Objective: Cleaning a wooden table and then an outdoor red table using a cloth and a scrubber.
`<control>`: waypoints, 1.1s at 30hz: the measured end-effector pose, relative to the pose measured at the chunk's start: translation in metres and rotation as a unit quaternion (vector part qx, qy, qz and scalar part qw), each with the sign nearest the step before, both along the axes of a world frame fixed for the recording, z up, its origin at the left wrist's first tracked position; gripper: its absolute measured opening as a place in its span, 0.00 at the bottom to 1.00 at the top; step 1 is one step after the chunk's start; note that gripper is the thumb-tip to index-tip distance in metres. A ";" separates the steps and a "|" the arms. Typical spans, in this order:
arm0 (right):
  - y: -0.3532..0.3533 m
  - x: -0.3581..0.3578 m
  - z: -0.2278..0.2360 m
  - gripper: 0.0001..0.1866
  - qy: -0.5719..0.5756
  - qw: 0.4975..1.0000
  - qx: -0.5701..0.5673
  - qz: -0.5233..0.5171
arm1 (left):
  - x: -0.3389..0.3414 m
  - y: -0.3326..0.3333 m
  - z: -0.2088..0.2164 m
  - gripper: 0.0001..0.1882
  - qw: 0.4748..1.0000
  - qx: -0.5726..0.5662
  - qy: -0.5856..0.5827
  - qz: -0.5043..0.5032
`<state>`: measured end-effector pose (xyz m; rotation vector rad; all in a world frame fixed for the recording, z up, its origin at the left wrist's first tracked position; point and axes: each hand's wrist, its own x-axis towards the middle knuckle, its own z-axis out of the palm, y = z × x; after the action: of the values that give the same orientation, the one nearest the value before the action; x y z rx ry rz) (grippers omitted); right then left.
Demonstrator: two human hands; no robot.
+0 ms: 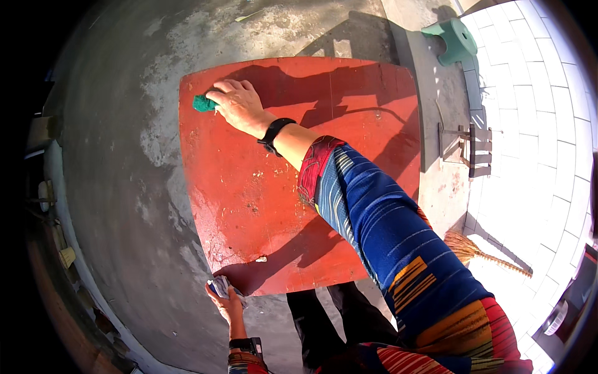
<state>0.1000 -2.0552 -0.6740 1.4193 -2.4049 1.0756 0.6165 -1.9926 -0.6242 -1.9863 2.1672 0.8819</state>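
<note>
Scourer (203, 103), green, was gripped under bent fingers of right hand (238, 107) near far left corner of red tabletop (243, 156); left hand (228, 306) clutched bunched whitish cloth (219, 285) by near left corner.

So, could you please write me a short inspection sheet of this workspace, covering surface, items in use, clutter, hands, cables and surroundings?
Surface: red tabletop, scuffed and flecked, crossed by shadows; glossy toward its near left, though whether wet I cannot tell.
Items in use: green scouring pad at the far left corner; crumpled cloth by the near left corner.
Clutter: small pale scrap near the front edge.
Hands: right hand grips the pad, arm stretched across the table; left hand holds the cloth.
Cables: nothing seen.
Surroundings: to the right, green stool, dark slatted object, straw broom and white tiled area; grey floor to the left.
</note>
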 end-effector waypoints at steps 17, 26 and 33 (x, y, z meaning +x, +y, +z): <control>0.300 0.031 0.002 0.20 -0.056 0.961 0.122 -0.241 | 0.003 -0.005 0.004 0.39 0.999 -0.016 -0.025 -0.017; 0.201 0.212 0.016 0.22 -0.097 0.979 0.108 0.144 | 0.021 -0.017 0.000 0.40 0.999 0.012 -0.011 -0.048; 0.400 0.087 0.018 0.20 -0.212 0.902 0.105 -0.361 | 0.002 -0.009 0.000 0.38 0.998 -0.011 -0.025 -0.049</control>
<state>0.1872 -1.6557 -0.6564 0.2218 -3.0195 0.9978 0.6184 -2.0012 -0.6246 -1.8716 2.2335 0.7891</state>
